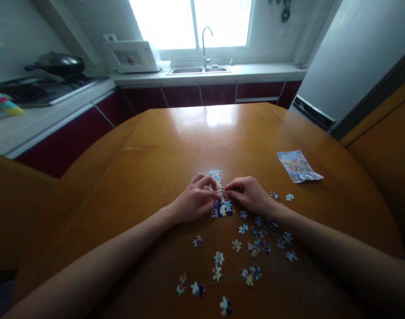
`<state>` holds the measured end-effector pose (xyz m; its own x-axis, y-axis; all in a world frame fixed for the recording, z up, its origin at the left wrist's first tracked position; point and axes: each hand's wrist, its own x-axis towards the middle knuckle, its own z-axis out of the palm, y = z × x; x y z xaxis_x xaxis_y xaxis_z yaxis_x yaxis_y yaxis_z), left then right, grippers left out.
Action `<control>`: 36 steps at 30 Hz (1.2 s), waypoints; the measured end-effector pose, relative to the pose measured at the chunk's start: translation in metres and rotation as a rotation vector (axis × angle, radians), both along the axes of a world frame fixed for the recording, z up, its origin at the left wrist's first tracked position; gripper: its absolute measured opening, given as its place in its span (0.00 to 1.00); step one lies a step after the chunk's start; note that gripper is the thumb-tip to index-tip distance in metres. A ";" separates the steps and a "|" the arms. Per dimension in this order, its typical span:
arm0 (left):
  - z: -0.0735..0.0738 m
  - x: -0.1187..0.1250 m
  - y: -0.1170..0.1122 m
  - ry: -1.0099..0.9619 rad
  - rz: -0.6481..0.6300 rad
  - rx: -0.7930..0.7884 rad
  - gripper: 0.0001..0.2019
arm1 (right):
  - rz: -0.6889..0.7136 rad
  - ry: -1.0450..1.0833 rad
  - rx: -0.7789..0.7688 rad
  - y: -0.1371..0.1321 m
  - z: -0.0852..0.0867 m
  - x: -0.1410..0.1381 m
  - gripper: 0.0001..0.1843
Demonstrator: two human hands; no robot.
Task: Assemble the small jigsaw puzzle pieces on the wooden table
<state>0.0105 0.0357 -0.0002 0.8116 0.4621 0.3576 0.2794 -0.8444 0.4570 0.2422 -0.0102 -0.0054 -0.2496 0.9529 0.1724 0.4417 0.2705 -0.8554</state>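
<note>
Right hand [251, 193]: near-pinched, hold unclear; left hand [194, 200]: half-open, nothing visibly gripped; joined puzzle strip [225, 210] between. Step: apparently interlocking; next likely needs flush pressing.

This is a kitchen: a 2-basin sink [203, 71] with a tap [203, 44] sits at the top centre of the frame, a microwave [139, 56] stands left of it, and a pan [64, 67] rests on a stove [36, 92] at upper left.

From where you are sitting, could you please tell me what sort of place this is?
It looks like a home kitchen: there is a sink under the window, a microwave, and a lidded pan on the stove.
</note>
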 end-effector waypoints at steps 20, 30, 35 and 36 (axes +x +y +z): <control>-0.001 0.000 0.000 -0.023 -0.009 0.009 0.08 | -0.020 -0.187 0.106 -0.005 -0.001 -0.004 0.07; -0.003 0.000 0.000 -0.001 -0.003 0.001 0.08 | -0.037 -0.197 0.118 -0.005 -0.002 -0.005 0.05; -0.001 0.002 -0.001 0.026 -0.016 0.020 0.08 | -0.045 -0.152 0.112 -0.003 -0.004 -0.004 0.05; 0.000 0.002 -0.001 0.031 -0.016 0.023 0.08 | -0.054 -0.125 0.100 -0.002 -0.004 -0.004 0.05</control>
